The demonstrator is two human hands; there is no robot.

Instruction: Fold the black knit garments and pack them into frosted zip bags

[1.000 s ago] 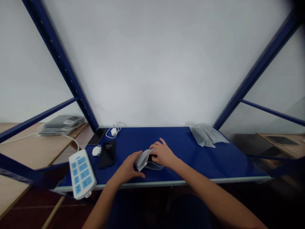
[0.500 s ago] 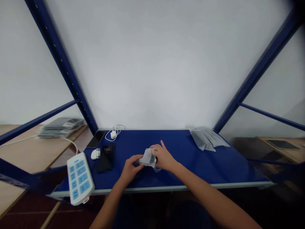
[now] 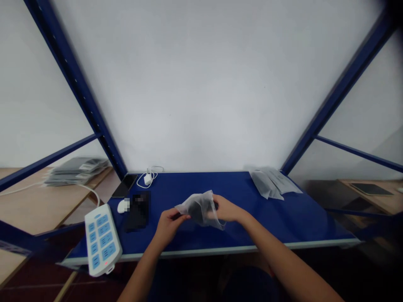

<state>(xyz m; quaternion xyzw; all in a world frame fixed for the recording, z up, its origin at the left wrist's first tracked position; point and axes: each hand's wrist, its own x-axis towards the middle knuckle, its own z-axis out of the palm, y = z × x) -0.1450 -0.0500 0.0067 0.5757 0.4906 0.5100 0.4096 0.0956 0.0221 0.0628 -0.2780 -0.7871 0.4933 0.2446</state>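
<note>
Over the blue table, a frosted, see-through plastic bag [image 3: 208,205] is stretched between my hands. My left hand [image 3: 168,224] pinches its left end between thumb and fingers. At the bag's mouth on the right, my right hand [image 3: 225,209] has its fingers partly inside, curled and half hidden by the plastic. A dark item [image 3: 195,213] shows dimly through the film, and a dark bit is visible by the right fingers; its kind cannot be made out.
On the blue table [image 3: 176,184], a power strip [image 3: 103,240], white mouse [image 3: 122,206], black pouch-like item [image 3: 137,212], phone [image 3: 125,186] and white charger with cable [image 3: 147,179] lie left. Frosted bags [image 3: 267,182] lie back right. Blue frame posts [image 3: 78,92] flank the table.
The crumpled bag has spread out and its mouth now faces right. My right hand has moved right and its fingers have gone into the bag; my left keeps its end.
</note>
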